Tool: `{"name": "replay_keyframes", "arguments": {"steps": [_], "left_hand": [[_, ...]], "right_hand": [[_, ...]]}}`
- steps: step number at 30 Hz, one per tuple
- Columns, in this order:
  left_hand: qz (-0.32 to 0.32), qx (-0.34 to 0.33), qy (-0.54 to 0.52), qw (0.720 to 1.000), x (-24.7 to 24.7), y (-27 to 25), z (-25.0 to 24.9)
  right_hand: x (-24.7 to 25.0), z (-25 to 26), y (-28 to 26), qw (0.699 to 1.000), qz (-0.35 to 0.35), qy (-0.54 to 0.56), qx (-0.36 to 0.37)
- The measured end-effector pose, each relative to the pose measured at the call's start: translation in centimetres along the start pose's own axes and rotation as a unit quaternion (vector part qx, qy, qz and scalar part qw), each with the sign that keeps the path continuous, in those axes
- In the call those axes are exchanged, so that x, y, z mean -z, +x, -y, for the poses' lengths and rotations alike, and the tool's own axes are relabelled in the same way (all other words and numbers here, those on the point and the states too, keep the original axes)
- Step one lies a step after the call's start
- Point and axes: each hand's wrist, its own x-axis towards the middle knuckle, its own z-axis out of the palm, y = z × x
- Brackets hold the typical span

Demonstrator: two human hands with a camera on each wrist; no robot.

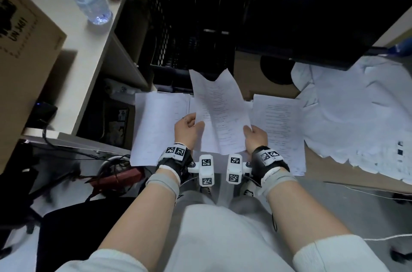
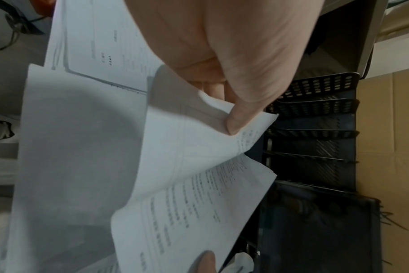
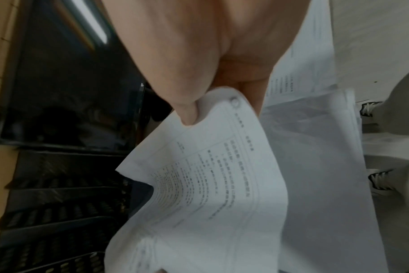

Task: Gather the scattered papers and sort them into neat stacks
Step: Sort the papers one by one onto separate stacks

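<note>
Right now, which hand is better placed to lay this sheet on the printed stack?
Right. The right hand grips the held sheet directly beside the printed stack; the left hand is farther, nearer the blank stack.

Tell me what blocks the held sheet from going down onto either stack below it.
Nothing visible does. The printed sheet, pinched by the left hand and right hand, hangs above the left stack and right stack; both tops are bare.
</note>
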Motion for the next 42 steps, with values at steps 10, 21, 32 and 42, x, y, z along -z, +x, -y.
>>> {"name": "replay_keyframes", "arguments": {"steps": [10, 21, 32, 42], "left_hand": [[-0.038, 0.039, 0.077, 0.996, 0.1, 0.6, 2.6], [-0.144, 0.087, 0.22, 0.961, 0.4, 2.9, 5.3], [-0.098, 0.093, 0.235, 0.963, 1.3, 3.0, 6.3], [-0.214, 0.029, 0.172, 0.961, 3.8, 2.9, 3.7]], "right_hand": [[2.1, 0.1, -0.9, 0.994, -0.097, -0.034, -0.026], [2.2, -3.1, -0.2, 0.984, -0.156, -0.001, -0.089], [3.2, -3.3, 1.2, 0.976, -0.184, -0.025, -0.116], [-0.1, -3.5, 2.6, 0.982, -0.039, -0.062, -0.175]]}}
